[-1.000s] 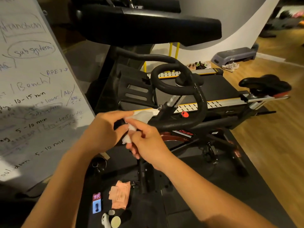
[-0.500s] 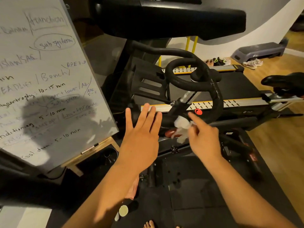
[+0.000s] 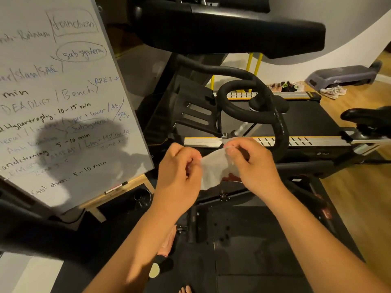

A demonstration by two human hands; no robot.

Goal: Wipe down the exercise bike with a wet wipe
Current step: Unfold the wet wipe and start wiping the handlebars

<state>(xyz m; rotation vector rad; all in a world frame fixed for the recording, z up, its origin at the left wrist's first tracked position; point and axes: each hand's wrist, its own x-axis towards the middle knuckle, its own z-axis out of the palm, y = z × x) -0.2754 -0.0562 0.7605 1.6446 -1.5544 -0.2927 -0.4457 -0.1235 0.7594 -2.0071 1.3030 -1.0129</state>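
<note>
Here, in the head view, we see both hands raised in front of the bike, with the wipe stretched between them. The left hand has its fingers curled in and pinches the wipe's left edge. The right hand pinches the upper right corner between thumb and forefinger, the other fingers folded behind the sheet. So the wipe lies in the gap between the two grips, spread partly flat, its lower edge hanging loose below the knuckles.

The sheet hangs just on our side of the handlebar, whose black loop curves up behind the right hand. Whether the wipe touches the frame beneath it we cannot tell, since the hands and the sheet itself cover that spot. The saddle sits at the far right edge.

To the left a whiteboard leans on a wooden easel, covered in handwriting, with a marker on its ledge. Behind the handlebar lies a treadmill with silver and yellow side rails. Farther back, on the wooden floor, stand a grey step and some shoes. A dark mat lies under the bike.
</note>
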